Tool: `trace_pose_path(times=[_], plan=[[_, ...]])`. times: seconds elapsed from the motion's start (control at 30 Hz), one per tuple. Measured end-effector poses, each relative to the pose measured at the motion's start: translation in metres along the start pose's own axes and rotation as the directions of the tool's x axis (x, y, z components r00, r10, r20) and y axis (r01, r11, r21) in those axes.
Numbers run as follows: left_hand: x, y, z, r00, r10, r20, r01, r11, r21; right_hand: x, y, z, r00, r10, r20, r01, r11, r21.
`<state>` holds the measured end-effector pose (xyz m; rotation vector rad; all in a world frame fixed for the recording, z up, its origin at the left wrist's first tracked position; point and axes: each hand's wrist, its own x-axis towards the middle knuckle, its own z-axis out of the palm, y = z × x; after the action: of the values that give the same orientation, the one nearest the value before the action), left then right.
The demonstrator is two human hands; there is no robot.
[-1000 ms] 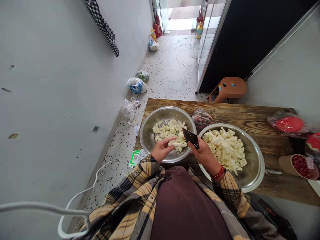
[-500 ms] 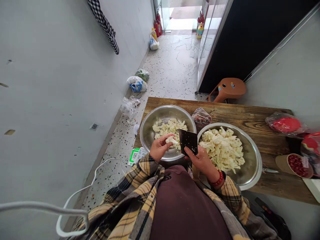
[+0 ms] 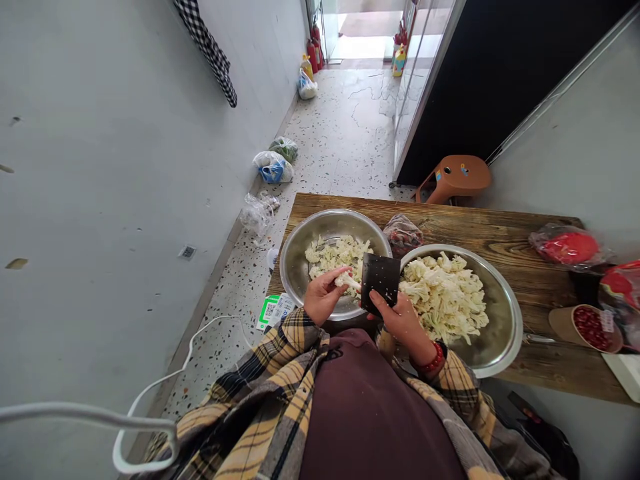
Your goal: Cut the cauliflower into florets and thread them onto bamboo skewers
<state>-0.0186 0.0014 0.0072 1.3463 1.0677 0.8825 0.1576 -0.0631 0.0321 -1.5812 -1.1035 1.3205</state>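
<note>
Both basins (image 3: 503,327) gleam, smooth metal; the cleaver (image 3: 386,272) blade looks matt, the table (image 3: 480,227) rough-grained wood, the stool (image 3: 467,175) smooth plastic.

We can read no words or numbers. We record one QR-type code on a sticker (image 3: 187,252) on the left wall (image 3: 115,180), and another on a green-bordered card (image 3: 269,312) by the table's (image 3: 480,223) left end.

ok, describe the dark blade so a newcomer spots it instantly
On the wooden table sit a left metal bowl and a right metal bowl. In front of where their rims come closest, the right hand holds the dark blade. Broad, squarish and near-black with white flecks, it stands out from the pale cauliflower in both bowls.
</note>
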Motion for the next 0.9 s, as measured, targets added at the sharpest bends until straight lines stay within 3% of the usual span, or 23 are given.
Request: trace_pose_path(times=[0.3, 0.43, 0.63, 0.9], plan=[[-0.001, 0.005, -0.001, 0.991, 0.129, 0.028, -0.131, 0.985, 0.115, 0.004, 0.0, 0.003, 0.997, -0.072, -0.019, 0.072, 0.996, -0.047], [-0.002, 0.002, -0.001, 0.995, 0.092, 0.033, -0.094, 0.993, 0.076, 0.006, -0.005, 0.003, 0.993, -0.103, -0.056, 0.101, 0.994, -0.028], [-0.001, 0.001, -0.002, 0.998, 0.017, 0.068, -0.019, 0.999, 0.026, 0.009, -0.007, -0.002, 0.996, -0.015, 0.09, 0.011, 0.999, 0.044], [0.0, 0.005, 0.0, 0.996, 0.056, 0.068, -0.06, 0.996, 0.067, 0.012, 0.001, 0.002, 0.997, -0.001, 0.074, -0.002, 0.999, 0.047]])
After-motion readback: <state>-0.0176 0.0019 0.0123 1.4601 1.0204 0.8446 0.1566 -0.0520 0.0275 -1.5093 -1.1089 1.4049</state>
